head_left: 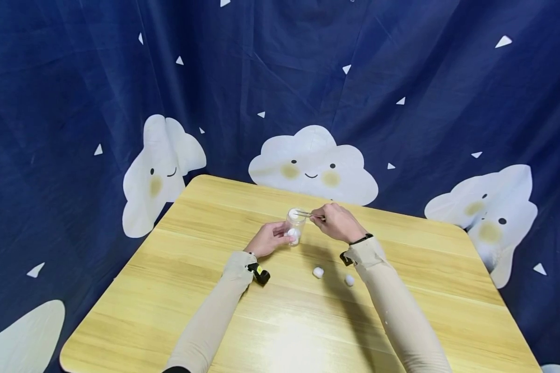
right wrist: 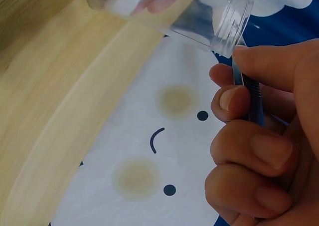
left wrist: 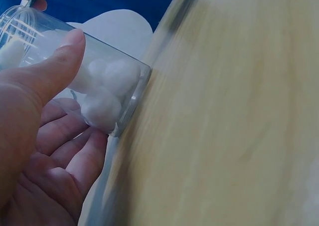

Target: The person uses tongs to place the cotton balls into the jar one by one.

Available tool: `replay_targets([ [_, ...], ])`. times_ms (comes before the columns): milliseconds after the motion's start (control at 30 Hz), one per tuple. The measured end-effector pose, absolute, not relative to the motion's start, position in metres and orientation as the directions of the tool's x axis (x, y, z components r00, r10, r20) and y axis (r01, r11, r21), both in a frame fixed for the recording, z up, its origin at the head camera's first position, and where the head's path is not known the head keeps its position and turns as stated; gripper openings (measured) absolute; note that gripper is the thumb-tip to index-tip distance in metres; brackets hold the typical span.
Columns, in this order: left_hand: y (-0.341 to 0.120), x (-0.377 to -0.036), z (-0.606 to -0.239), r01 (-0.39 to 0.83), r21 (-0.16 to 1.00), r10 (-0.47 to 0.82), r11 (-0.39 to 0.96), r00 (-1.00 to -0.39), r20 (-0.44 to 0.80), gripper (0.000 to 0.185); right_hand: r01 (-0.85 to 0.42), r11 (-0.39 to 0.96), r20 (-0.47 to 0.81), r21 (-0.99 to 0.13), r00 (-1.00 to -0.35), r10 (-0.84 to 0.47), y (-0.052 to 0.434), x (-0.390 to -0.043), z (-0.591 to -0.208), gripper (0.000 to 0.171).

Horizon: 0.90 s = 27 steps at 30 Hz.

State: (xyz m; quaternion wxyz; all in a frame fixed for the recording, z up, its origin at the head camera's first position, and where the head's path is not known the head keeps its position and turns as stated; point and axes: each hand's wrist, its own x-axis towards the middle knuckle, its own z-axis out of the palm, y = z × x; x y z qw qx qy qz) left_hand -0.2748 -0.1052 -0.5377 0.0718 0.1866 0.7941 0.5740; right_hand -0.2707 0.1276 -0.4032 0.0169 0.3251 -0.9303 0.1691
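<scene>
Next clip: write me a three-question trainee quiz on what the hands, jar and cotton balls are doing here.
1. True or false: the left hand grips the clear jar.
2. Which tool does the right hand pinch at the jar's mouth? A) spoon B) tweezers C) brush
3. How many cotton balls lie loose on the table near the right forearm?

Key: 1 true; 2 B; 3 two, while more sit at the bottom of the jar.

Light: bright, even, from above.
Glare: pale sheen on the table at lower centre.
Shadows: soft, beside the sleeves.
Blur: left wrist view smeared at right.
Edges: head view bowed.
</scene>
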Motion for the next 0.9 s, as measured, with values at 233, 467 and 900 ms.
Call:
replay_targets([
  [233,-0.1046,-0.2747,-0.5367,0.215,0.939,0.38,0.268,-0.919,0.102,0.058,-0.59,0.738,0.124,-0.327,-0.802,-0.585,0.1274,-0.2683,-0.4035,0.024],
  [467,-0.1054,-0.2748,-0.5385,0.212,0.936,0.378,0.281,-0.921,0.095,0.059,-0.582,0.742,0.114,-0.333,-0.806,-0.58,0.1273,-0.2667,-0.4058,0.022],
  [900,-0.106,-0.2736,-0.5363,0.209,0.941,0.381,0.265,-0.919,0.097,0.06,-0.583,0.755,0.128,-0.302,-0.809,-0.574,0.1263,-0.2638,-0.4063,0.024],
])
